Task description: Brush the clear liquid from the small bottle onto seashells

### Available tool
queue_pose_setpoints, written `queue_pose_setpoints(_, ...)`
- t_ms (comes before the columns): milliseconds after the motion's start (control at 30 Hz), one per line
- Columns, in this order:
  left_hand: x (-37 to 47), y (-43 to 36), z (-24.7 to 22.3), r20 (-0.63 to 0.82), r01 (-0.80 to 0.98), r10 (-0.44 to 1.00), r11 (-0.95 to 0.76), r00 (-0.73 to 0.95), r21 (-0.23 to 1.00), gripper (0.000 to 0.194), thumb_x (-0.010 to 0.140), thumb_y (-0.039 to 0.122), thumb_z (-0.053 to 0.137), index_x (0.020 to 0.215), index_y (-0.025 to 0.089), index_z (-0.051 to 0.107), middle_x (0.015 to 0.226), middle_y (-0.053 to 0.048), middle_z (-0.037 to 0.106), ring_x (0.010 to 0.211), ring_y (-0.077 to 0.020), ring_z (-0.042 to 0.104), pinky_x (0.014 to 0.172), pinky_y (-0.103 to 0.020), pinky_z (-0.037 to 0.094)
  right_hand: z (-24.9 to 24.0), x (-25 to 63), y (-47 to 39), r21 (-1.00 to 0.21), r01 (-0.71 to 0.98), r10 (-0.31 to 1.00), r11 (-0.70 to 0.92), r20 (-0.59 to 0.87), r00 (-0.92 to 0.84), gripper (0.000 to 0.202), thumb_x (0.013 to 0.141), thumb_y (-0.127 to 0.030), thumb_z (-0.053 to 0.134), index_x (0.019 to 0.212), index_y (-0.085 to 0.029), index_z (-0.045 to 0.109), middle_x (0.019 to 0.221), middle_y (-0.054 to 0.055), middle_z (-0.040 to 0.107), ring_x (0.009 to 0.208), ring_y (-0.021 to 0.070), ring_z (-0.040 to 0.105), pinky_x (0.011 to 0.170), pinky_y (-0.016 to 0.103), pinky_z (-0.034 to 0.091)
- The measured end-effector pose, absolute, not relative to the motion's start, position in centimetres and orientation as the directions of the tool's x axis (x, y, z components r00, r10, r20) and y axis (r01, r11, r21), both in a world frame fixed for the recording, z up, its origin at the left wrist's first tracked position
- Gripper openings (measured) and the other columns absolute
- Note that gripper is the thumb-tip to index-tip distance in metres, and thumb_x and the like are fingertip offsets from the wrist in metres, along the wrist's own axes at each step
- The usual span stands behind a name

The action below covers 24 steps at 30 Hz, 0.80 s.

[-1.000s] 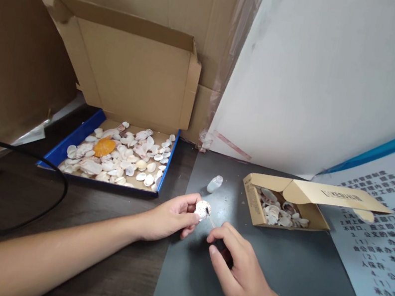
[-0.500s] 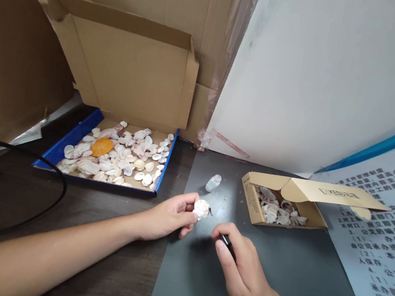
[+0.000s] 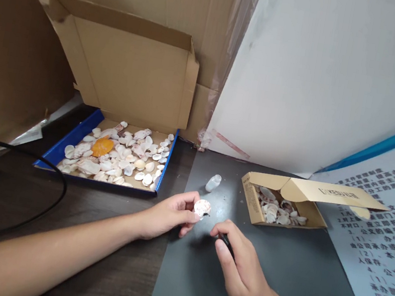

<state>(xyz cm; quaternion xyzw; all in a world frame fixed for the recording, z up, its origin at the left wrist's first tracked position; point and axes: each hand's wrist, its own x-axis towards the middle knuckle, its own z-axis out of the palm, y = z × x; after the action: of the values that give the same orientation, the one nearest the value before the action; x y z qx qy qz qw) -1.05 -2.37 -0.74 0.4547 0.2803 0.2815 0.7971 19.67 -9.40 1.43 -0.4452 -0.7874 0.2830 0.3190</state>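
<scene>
The left hand point(image 3: 171, 215) pinches a speckled white shell point(image 3: 202, 207) between thumb and fingers. The shell projects from the fingertips toward the right hand point(image 3: 241, 269), its broad face directed upward, raised above the grey surface point(image 3: 180, 294). The right hand is curled around a slim black handle point(image 3: 228, 245); it is positioned to the right of the shell and nearer to the wearer, apart from the left hand. A dark tip point(image 3: 206, 214) is visible at the shell's lower right edge; contact between tip and shell cannot be confirmed. A small translucent bottle point(image 3: 213, 183) is located just beyond the shell, on the grey surface. The blue-sided box point(image 3: 88, 132), filled with loose shells, is at left; the tan box point(image 3: 249, 199), also containing shells, is at right.
</scene>
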Motion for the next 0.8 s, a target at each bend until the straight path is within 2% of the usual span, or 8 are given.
queue_pose_setpoints(167,-0.96,-2.41,-0.53,-0.196,-0.269,0.728,0.469,0.657,0.841,0.031,0.080,0.032,0.073,0.079,0.020,0.044,0.053,0.009,0.049,0.045,-0.0063,0.043,0.048,-0.019,0.034,1.35,19.49,-9.33,-0.725,0.569,0.916,0.388,0.239,-0.321,0.016,0.104,-0.022,0.037,0.101,-0.023,0.052,0.083,-0.001,0.055,0.071,0.0144,0.055,0.066,0.027,0.041)
queue_pose_setpoints(267,-0.89,-2.47,-0.59,-0.193,-0.305,0.756,0.464,0.625,0.832,0.030,0.081,0.030,0.072,0.080,0.021,0.043,0.053,0.010,0.048,0.043,-0.0054,0.040,0.047,-0.018,0.033,1.27,19.42,-9.38,-0.722,0.567,0.912,0.397,0.240,-0.333,0.015,0.104,-0.021,0.038,0.101,-0.023,0.053,0.084,0.000,0.055,0.072,0.0144,0.055,0.067,0.027,0.041)
queue_pose_setpoints(467,-0.85,-2.47,-0.93,-0.155,-0.265,0.754,0.404,0.638,0.875,0.029,0.084,0.033,0.070,0.079,0.020,0.044,0.050,0.010,0.046,0.044,-0.0048,0.037,0.048,-0.017,0.032,1.50,19.45,-9.53,-0.698,0.514,0.855,0.498,0.294,-0.427,0.015,0.102,-0.018,0.039,0.106,-0.023,0.053,0.085,0.000,0.055,0.073,0.0149,0.056,0.066,0.027,0.043)
queue_pose_setpoints(700,-0.93,-2.42,-1.00,-0.146,-0.238,0.751,0.378,0.644,0.895,0.030,0.085,0.035,0.071,0.080,0.020,0.045,0.050,0.010,0.046,0.045,-0.0055,0.040,0.049,-0.017,0.032,1.30,19.41,-9.28,-0.716,0.585,0.923,0.380,0.258,-0.284,0.016,0.104,-0.020,0.039,0.105,-0.023,0.055,0.086,0.001,0.058,0.073,0.0153,0.059,0.067,0.027,0.043)
queue_pose_setpoints(800,-0.97,-2.46,-1.00,-0.142,-0.235,0.753,0.370,0.642,0.899,0.031,0.085,0.036,0.071,0.080,0.020,0.045,0.052,0.010,0.047,0.046,-0.0052,0.040,0.049,-0.018,0.032,1.45,19.43,-9.45,-0.712,0.540,0.889,0.447,0.287,-0.358,0.016,0.102,-0.019,0.040,0.106,-0.023,0.055,0.084,0.000,0.057,0.071,0.0150,0.057,0.066,0.027,0.043)
